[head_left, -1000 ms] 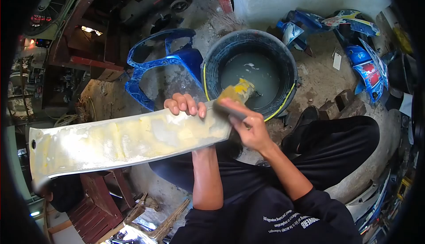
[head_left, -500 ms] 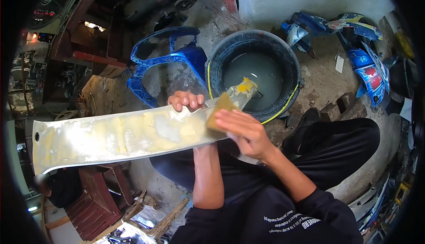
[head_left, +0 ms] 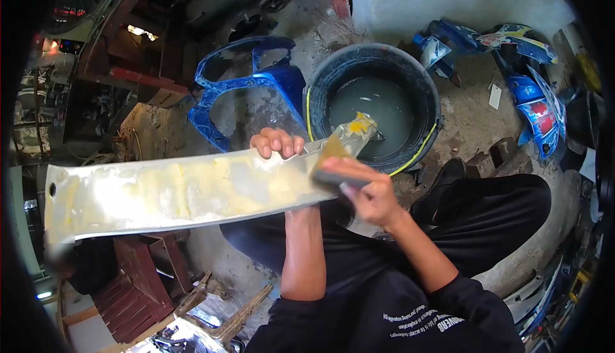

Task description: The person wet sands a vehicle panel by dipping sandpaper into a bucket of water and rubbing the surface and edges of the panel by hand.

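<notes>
A long pale body panel (head_left: 160,193), patched cream, grey and white, lies across in front of me. Its narrow end, marked with bright yellow, reaches over the rim of a black bucket (head_left: 312,74) of cloudy water. Underneath the panel passes my left forearm, and the fingers of my left hand (head_left: 277,143) curl over its far edge, gripping it. My right hand (head_left: 368,189) is closed on a bent piece of sandpaper (head_left: 333,151), tan on one side and dark on the other, at the panel's narrower part. Motion blurs the right fingers slightly.
A blue plastic frame (head_left: 256,84) lies left of the bucket. Blue, white and red fairing pieces (head_left: 535,106) are at the right, near a hollow block (head_left: 496,154). A dark red slatted wooden seat (head_left: 141,282) and a person in dark clothing (head_left: 96,266) are at lower left.
My right hand and the sandpaper have moved slightly right and tilted, showing the dark side. The left hand keeps its hold. The view has shifted a little.
</notes>
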Available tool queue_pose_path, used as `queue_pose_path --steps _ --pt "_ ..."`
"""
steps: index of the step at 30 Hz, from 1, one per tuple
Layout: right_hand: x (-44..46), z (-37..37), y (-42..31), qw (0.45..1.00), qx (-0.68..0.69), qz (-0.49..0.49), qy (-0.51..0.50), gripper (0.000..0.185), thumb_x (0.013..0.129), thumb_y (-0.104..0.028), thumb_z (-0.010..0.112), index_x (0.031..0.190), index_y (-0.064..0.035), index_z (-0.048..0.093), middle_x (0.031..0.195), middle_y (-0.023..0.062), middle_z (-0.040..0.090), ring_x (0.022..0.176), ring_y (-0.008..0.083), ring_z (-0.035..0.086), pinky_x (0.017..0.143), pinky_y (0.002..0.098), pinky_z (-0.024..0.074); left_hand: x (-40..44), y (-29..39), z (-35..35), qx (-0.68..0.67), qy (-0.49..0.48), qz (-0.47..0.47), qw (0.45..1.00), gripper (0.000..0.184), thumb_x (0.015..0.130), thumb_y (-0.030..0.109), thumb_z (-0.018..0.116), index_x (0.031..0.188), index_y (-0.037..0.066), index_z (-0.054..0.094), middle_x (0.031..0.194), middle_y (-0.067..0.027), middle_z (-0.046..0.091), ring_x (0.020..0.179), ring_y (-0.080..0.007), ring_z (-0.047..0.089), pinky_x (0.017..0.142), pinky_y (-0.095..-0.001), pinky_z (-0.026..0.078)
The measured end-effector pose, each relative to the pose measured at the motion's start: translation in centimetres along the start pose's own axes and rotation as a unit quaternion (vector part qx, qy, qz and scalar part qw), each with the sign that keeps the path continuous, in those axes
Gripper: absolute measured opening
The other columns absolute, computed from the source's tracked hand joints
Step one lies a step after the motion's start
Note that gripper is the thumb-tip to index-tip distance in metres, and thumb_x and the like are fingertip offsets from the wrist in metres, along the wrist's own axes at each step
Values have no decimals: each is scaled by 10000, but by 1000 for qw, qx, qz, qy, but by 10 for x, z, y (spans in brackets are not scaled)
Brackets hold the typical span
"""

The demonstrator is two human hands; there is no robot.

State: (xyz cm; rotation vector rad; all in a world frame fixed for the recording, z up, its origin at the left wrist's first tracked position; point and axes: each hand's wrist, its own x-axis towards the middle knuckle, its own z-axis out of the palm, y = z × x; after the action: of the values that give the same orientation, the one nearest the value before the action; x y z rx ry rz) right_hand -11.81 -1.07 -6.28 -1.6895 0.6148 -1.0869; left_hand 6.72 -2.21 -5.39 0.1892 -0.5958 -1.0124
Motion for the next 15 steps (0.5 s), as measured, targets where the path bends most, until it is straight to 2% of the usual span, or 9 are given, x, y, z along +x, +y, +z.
queue_pose_path --steps 4,7,11,12,13,15 --pt "-7 -4 8 999 4 22 37 351 917 6 624 1263 24 682 1306 161 690 1291 326 616 1137 460 435 0 -2 -1 -11 -26 -14 1000 238 977 298 607 924 94 497 932 -63 470 852 -193 500 779 -371 408" --pt "20 15 -28 996 -12 -84 -23 391 885 -12 647 1272 -37 699 1312 119 693 1291 284 620 1144 455 438 2 -1 4 -9 -26 -29 999 168 985 235 586 926 101 506 937 -59 497 857 -193 530 813 -390 449" --pt "36 26 -45 992 50 -100 -64 413 862 -14 676 1266 -89 715 1285 81 709 1286 279 621 1138 464 447 2 1 0 -1 3 -20 1000 127 998 171 548 915 110 474 925 -51 482 841 -189 511 843 -383 447" --pt "31 24 -36 992 49 -94 -63 406 863 -11 673 1259 -87 718 1280 81 713 1279 281 626 1135 463 450 0 -2 15 33 47 -9 998 163 990 206 573 911 115 463 922 -45 477 829 -180 503 825 -378 448" --pt "26 20 -31 993 48 -88 -64 400 864 -8 670 1253 -85 721 1274 81 716 1272 282 632 1132 462 452 0 -1 13 35 48 -5 998 163 990 206 573 911 115 463 922 -45 477 829 -180 503 825 -378 448" --pt "13 5 -24 994 43 -69 -69 400 862 -5 660 1249 -81 725 1277 82 717 1260 283 643 1125 456 453 2 0 11 7 -11 -31 999 204 977 249 600 912 116 460 930 -47 472 819 -181 501 810 -375 447"
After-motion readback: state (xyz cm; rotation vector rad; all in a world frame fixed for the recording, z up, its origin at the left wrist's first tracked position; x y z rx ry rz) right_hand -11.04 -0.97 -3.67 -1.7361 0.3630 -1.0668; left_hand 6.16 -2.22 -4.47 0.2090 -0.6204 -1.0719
